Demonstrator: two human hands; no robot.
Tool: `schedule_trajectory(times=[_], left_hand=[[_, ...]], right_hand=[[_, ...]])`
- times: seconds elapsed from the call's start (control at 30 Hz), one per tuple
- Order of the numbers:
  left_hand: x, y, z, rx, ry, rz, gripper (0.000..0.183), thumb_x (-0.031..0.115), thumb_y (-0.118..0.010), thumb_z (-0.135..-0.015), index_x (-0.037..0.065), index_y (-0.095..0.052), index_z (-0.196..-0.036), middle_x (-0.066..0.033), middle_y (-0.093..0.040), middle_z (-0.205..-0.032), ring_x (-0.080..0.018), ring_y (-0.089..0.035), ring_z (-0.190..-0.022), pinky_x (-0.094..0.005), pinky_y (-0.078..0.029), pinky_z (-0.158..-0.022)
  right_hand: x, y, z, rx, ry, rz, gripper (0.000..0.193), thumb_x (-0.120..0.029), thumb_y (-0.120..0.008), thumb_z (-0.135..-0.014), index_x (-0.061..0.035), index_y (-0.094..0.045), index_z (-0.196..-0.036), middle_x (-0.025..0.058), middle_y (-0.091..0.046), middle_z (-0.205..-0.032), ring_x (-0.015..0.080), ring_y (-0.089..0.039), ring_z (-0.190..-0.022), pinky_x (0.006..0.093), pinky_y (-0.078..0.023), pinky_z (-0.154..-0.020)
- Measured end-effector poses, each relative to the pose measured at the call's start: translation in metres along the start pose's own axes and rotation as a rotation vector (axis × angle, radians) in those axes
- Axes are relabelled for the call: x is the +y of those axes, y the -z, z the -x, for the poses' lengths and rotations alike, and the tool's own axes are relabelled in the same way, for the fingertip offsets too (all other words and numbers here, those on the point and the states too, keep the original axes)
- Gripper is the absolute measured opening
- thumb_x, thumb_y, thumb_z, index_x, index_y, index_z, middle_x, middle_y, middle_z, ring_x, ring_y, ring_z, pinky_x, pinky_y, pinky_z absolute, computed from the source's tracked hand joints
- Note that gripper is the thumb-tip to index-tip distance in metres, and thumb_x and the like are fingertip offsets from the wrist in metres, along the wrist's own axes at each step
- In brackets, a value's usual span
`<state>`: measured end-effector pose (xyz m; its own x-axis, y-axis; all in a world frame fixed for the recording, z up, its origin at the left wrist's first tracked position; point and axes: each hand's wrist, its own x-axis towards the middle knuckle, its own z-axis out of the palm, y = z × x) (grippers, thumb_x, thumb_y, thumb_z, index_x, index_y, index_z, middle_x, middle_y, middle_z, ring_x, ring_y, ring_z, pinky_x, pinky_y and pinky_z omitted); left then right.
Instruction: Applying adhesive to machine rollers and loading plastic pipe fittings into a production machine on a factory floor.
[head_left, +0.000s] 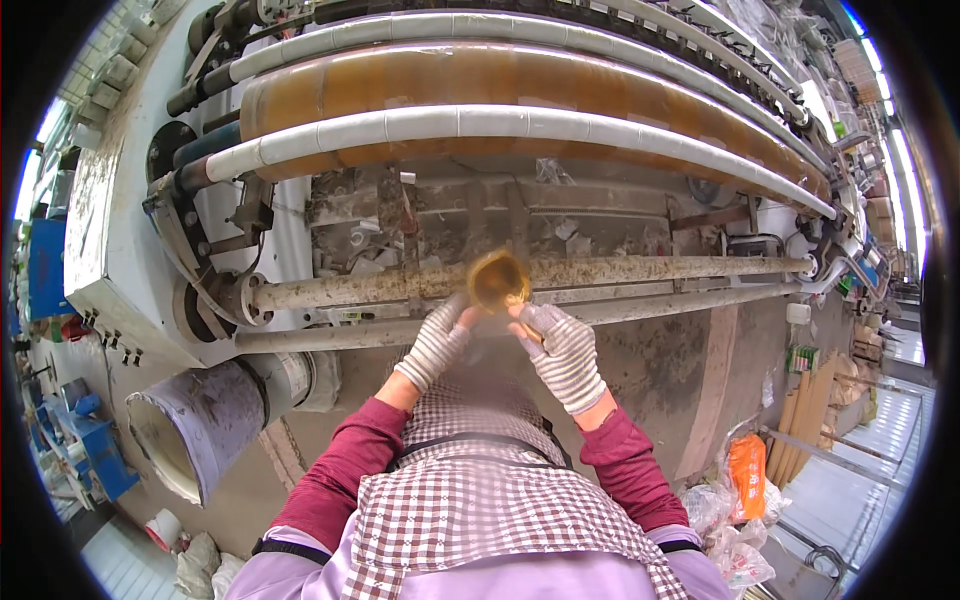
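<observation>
Both hands wear striped knit gloves and meet in front of my checked apron. Between them is a small round roll of brownish clear tape (498,279), seen end-on just above the fingertips. My left hand (437,343) grips its left side, and my right hand (563,352) grips its right side. The roll sits in front of a dirty horizontal roller (640,271) of a long machine. Above that roller lie a wide amber roll (500,80) and white-wrapped rollers (480,124).
A grey-white machine housing (110,200) stands at the left, with a large grey bucket (195,425) below it. Orange and clear plastic bags (745,470) lie on the floor at the right, beside stacked cardboard tubes (805,405). Blue equipment (85,440) is at far left.
</observation>
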<state>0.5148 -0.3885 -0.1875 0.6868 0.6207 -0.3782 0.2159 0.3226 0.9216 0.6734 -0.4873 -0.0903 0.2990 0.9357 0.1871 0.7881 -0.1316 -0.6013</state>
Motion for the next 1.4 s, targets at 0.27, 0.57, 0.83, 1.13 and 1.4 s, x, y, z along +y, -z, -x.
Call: schedule_trajectory(times=[0.27,0.57,0.83,1.13,1.4], left_hand=[[-0.003,0.005,0.003,0.026,-0.069,-0.137,0.023,0.015,-0.055,-0.091,0.002,-0.059,-0.11,-0.0167,-0.065,-0.097,-0.0277,-0.063,-0.09,-0.0346,-0.049,-0.079],[0.008,0.033,-0.025,0.07,-0.219,-0.154,0.03,0.026,-0.053,-0.097,0.002,-0.059,-0.113,-0.004,-0.059,-0.087,-0.0123,-0.052,-0.077,-0.0275,-0.046,-0.073],[0.015,0.068,-0.049,0.133,-0.191,-0.11,0.033,0.029,-0.052,-0.095,0.002,-0.059,-0.113,-0.0078,-0.061,-0.083,-0.0173,-0.054,-0.073,-0.0314,-0.046,-0.068],[0.03,0.056,-0.034,0.025,-0.019,0.161,0.034,0.031,-0.054,-0.096,0.001,-0.058,-0.111,0.0023,-0.053,-0.079,-0.0078,-0.046,-0.069,-0.0232,-0.04,-0.063],[0.038,-0.029,-0.051,-0.045,-0.015,0.047,0.031,0.027,-0.052,-0.098,0.001,-0.058,-0.112,0.0035,-0.051,-0.079,-0.0062,-0.045,-0.071,-0.0225,-0.04,-0.065]], right_hand=[[-0.033,0.018,-0.008,0.005,0.017,-0.031,0.024,-0.015,-0.071,-0.079,-0.0109,-0.064,-0.101,0.0082,-0.067,-0.08,0.0237,-0.065,-0.067,0.0311,-0.052,-0.06],[-0.059,0.029,-0.05,0.017,-0.33,-0.444,0.013,-0.007,-0.067,-0.086,-0.0044,-0.066,-0.099,0.0046,-0.066,-0.076,0.0087,-0.059,-0.066,0.0219,-0.047,-0.059],[-0.065,-0.001,-0.155,0.479,0.163,-0.381,0.019,-0.006,-0.07,-0.083,-0.0047,-0.065,-0.101,0.0093,-0.069,-0.085,0.0188,-0.066,-0.07,0.0274,-0.053,-0.06],[-0.005,0.047,-0.154,0.568,0.073,-0.082,0.022,-0.006,-0.071,-0.081,-0.0067,-0.067,-0.102,0.0107,-0.07,-0.092,0.0226,-0.069,-0.081,0.0303,-0.056,-0.071],[0.095,0.133,-0.12,0.691,0.053,0.151,0.028,-0.007,-0.073,-0.079,-0.0099,-0.065,-0.105,0.0105,-0.069,-0.091,0.0246,-0.068,-0.079,0.0305,-0.055,-0.071]])
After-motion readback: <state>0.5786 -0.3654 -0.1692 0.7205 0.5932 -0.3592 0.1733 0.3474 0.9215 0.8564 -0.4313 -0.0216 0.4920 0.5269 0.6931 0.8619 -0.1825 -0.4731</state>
